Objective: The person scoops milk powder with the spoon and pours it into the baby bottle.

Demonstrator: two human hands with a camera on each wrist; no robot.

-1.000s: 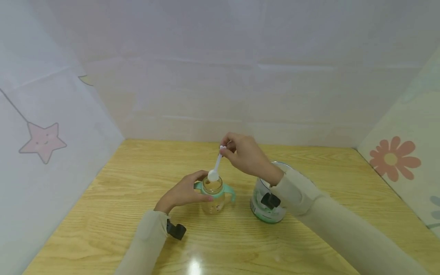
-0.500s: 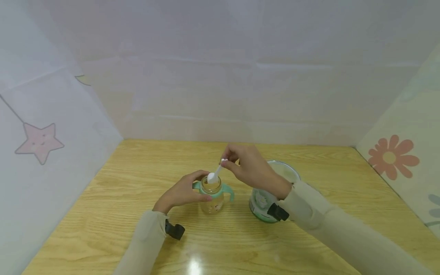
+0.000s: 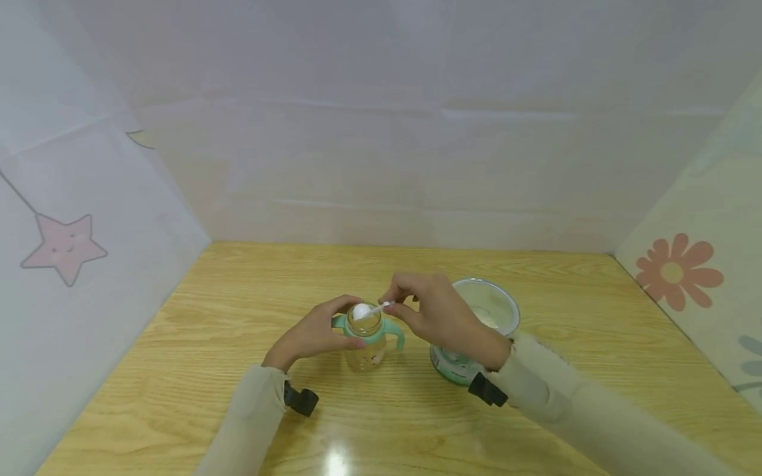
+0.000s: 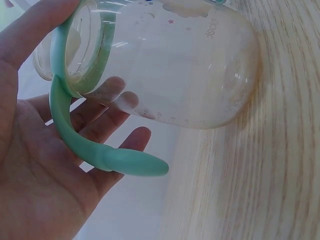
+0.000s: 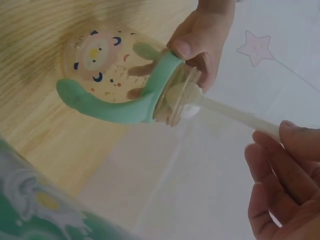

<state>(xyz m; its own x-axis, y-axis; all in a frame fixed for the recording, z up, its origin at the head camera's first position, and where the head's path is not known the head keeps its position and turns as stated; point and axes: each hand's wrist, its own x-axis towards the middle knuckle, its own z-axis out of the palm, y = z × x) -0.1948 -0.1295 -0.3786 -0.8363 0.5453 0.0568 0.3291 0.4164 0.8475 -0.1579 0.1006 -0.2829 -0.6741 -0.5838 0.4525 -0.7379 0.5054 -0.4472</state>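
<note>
My left hand (image 3: 314, 334) grips a clear baby bottle (image 3: 364, 359) by its mint-green handled collar, thumb on the near side. The bottle stands upright on the table with its mouth uncovered. Pinched by the handle end between thumb and fingers of my right hand (image 3: 437, 307) is a white scoop (image 3: 361, 311). Its bowl is at the bottle's mouth; in the right wrist view the scoop bowl (image 5: 189, 102) sits within the rim, and the handle slants out of it. A tin (image 3: 457, 367) stands below my right wrist, partly hidden by it.
The wooden table (image 3: 238, 284) reaches back to a pale cloth wall. A clear round rim (image 3: 508, 301) tops the tin, with pale contents inside. Printed cloth walls border the table left and right.
My right hand has moved down toward the table, and the scoop has tipped from steep to nearly level with its bowl at the bottle mouth. My left hand keeps its hold.
</note>
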